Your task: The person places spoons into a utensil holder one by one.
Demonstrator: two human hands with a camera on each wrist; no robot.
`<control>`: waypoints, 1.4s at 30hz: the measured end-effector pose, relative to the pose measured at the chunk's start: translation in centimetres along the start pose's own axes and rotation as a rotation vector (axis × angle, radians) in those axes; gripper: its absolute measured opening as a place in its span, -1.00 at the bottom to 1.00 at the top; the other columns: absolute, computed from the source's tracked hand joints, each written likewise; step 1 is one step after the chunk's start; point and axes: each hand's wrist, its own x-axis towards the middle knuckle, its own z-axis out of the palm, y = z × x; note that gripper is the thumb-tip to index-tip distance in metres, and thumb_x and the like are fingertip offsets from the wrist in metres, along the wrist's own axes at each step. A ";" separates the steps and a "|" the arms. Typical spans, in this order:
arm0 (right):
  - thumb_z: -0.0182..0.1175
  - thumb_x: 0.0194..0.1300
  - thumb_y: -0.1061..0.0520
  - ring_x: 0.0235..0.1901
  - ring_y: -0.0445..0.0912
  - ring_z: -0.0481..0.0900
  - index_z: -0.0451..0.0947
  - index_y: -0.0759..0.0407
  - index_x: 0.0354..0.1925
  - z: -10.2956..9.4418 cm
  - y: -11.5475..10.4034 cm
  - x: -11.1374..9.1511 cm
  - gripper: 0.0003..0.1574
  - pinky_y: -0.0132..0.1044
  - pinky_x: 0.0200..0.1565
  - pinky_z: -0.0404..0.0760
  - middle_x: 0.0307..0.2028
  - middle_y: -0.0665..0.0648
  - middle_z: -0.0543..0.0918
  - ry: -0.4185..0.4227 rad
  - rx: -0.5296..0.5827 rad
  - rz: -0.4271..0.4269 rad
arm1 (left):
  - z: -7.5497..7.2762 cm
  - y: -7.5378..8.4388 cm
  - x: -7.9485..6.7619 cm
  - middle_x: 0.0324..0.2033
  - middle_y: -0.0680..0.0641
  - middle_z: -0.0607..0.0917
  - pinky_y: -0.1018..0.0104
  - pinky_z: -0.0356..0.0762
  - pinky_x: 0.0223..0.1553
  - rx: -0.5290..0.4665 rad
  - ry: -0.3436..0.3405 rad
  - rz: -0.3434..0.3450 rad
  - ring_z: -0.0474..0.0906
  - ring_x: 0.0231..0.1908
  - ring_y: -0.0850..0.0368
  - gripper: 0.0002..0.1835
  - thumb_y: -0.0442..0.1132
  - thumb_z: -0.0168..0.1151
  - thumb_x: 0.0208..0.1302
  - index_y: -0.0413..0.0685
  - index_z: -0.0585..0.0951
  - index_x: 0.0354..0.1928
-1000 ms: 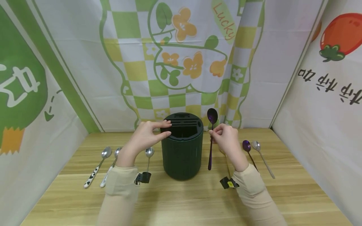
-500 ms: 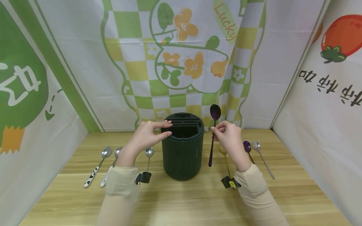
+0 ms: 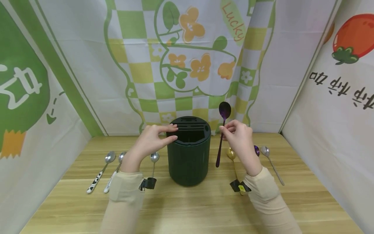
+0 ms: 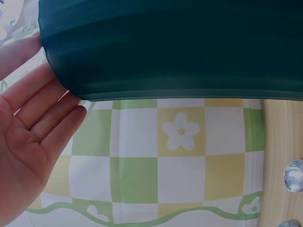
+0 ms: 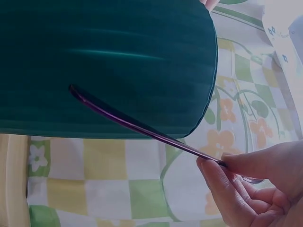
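Your right hand [image 3: 238, 134] pinches the purple spoon [image 3: 220, 144] by its handle, bowl up, long axis steep and leaning right, beside the one green container [image 3: 188, 164]; your left hand [image 3: 152, 138], thumb spread from fingers, meets its rim. Six more spoons [image 3: 110, 157] lie on the worktop [image 3: 190, 208].

Right grip [image 3: 239, 135] higher, purple spoon [image 3: 225, 111] raised with it; gold spoon [image 3: 231, 154] more exposed, other purple spoon [image 3: 256, 150] more hidden.

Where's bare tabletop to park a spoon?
Widest: pale wood tabletop in front of the dark green cylindrical container, between the cream fabric sleeves. Also right of the rightmost silver spoon. Crowded: container's right (gold metal spoon, half-hidden glossy purple spoon) and left (three silver-bowled spoons).
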 end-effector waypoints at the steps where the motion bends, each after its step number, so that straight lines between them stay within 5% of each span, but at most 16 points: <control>1: 0.21 0.30 0.03 -0.51 0.01 0.73 0.57 0.30 -0.32 -0.1 -0.1 0.0 -0.69 -0.31 -0.46 0.64 -0.42 0.25 0.72 0.003 -0.001 0.000 | 0.0 0.0 0.0 0.18 0.11 0.56 0.10 0.40 -0.06 0.000 0.000 0.000 0.47 0.18 -0.01 -0.54 0.04 0.22 0.27 0.07 0.58 0.17; 15: 0.22 0.29 0.07 -0.53 -0.01 0.71 0.59 0.32 -0.32 -0.6 -0.8 0.4 -0.72 -0.43 -0.50 0.60 -0.46 0.24 0.71 0.069 0.015 -0.078 | 0.0 0.0 0.0 0.18 0.09 0.55 0.10 0.43 0.03 0.011 0.000 -0.001 0.43 0.22 0.01 -0.53 0.06 0.22 0.26 0.08 0.57 0.17; 23: 0.23 0.28 0.07 -0.53 -0.02 0.71 0.59 0.31 -0.33 -0.7 -1.2 0.6 -0.72 -0.45 -0.51 0.60 -0.45 0.24 0.71 0.088 0.033 -0.105 | -0.1 0.2 0.0 0.18 0.10 0.55 0.11 0.43 -0.01 0.023 -0.003 -0.002 0.55 0.07 -0.02 -0.54 0.05 0.21 0.27 0.08 0.58 0.16; 42: 0.24 0.28 0.05 -0.55 -0.02 0.70 0.59 0.27 -0.33 -1.1 -2.6 1.2 -0.73 -0.49 -0.54 0.56 -0.46 0.19 0.72 0.149 0.070 -0.136 | 0.0 0.0 0.0 0.18 0.11 0.55 0.06 0.45 0.07 0.019 0.002 -0.001 0.40 0.26 0.02 -0.54 0.06 0.23 0.26 0.10 0.58 0.16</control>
